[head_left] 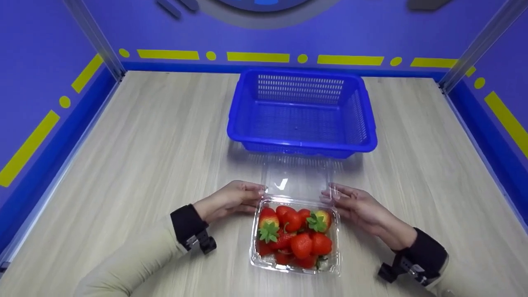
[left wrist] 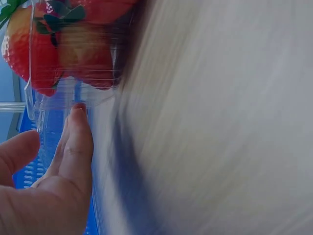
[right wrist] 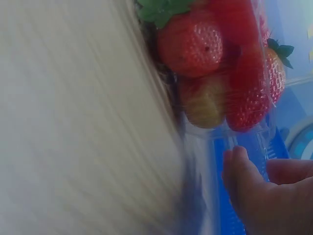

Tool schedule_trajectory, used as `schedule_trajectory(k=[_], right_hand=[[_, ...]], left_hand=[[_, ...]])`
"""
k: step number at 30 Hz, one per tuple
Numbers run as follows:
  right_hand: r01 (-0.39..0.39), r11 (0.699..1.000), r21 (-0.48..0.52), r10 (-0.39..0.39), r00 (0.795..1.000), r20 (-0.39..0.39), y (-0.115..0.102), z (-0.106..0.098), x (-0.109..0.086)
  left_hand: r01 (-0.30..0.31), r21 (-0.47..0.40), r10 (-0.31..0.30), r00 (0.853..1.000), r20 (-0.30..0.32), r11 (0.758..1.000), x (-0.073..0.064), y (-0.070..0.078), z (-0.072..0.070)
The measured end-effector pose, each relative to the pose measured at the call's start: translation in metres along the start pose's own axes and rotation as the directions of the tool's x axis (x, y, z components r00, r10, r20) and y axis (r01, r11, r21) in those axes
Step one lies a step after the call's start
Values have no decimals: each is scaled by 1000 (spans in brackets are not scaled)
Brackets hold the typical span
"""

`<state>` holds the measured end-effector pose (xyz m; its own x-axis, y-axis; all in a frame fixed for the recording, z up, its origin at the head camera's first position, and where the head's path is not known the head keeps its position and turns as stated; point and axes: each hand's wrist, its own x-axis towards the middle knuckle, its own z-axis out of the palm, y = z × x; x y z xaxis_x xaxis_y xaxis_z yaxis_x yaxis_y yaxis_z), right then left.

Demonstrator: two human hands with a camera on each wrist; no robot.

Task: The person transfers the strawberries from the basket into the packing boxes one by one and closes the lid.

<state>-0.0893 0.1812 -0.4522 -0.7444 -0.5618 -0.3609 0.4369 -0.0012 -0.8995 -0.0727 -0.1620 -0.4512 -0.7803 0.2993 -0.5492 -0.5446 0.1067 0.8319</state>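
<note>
A clear plastic clamshell box (head_left: 254,247) sits at the table's front middle, its lid (head_left: 297,179) folded back toward the basket. Several red strawberries (head_left: 301,245) fill the box, some with green leafy tops. At the box's left back corner is my left hand (head_left: 231,200), fingertips right at the lid's edge by the hinge. My right hand (head_left: 363,208) mirrors it at the right back corner, its fingertips overlapping the lid's edge. Both wrist views show the fingers fairly straight, with a gap between thumb and forefinger where the lid's edge passes.
Directly behind the open lid stands a blue plastic basket (head_left: 301,144) with slotted walls and nothing inside. The pale wood-grain table (head_left: 165,136) is bounded by blue panels (head_left: 272,39) with yellow dashes at the back and sides.
</note>
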Motion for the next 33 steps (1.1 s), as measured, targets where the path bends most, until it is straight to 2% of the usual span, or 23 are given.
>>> schedule_trajectory(k=[4, 8, 11, 15, 19, 24, 29, 31, 33], right_hand=[[29, 1000, -10, -29, 999, -13, 1, 7, -11], [42, 996, -82, -46, 998, -47, -2, 13, -17], [62, 987, -145, -74, 994, -82, -6, 16, -18], [103, 969, -224, -134, 983, -126, -12, 15, -11], [157, 930, -334, -224, 959, -175, -20, 11, 1], [227, 839, -494, -367, 907, -208, -29, 1, 19], [266, 714, -647, -515, 827, -227, -36, -5, 32], [286, 629, -723, -582, 790, -194, -36, -7, 34], [312, 552, -773, -624, 770, -135, -34, -7, 32]], left_hand=[[-14, 1, 14, 1000, 26, 1000, -8, -2, 1], [-58, -4, 58, 997, 41, 998, -14, 0, 2], [-87, -16, 88, 996, 24, 996, -16, 3, 3], [-114, -10, 114, 993, -23, 993, -11, 10, 4], [-150, 30, 151, 986, -65, 988, 2, 18, 2], [-182, 20, 183, 975, -124, 983, 23, 27, -2], [-210, -4, 207, 966, -153, 978, 40, 35, -7], [-215, 1, 212, 964, -162, 977, 44, 36, -9], [-215, 29, 216, 963, -159, 976, 43, 36, -11]])
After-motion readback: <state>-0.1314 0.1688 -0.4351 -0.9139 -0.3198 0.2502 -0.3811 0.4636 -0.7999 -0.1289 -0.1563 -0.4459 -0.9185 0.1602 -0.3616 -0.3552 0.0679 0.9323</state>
